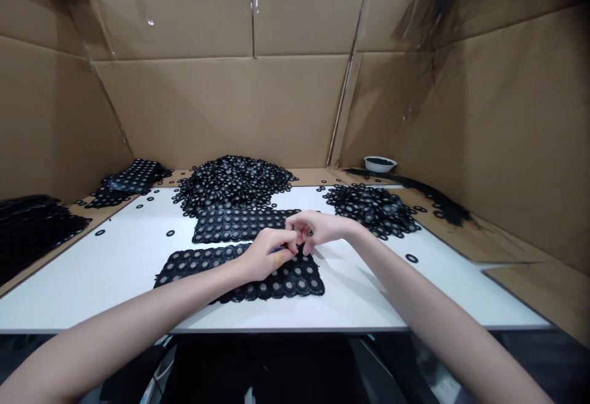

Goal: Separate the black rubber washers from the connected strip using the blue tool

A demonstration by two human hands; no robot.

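Note:
A moulded black rubber sheet with rows of round rings lies flat at the front of the white table. Over its right part my left hand is closed, with a thin blue tool showing between its fingers; most of that tool is hidden. My right hand meets it fingertip to fingertip above the sheet's far right edge. Its fingers pinch a small black rubber piece, largely covered by the fingers. Just behind lies a second rubber sheet, partly hidden by my hands.
A large heap of black rings stands at the back, a smaller heap at right. More sheets and a dark stack lie left. A white bowl sits back right. Cardboard walls enclose the table.

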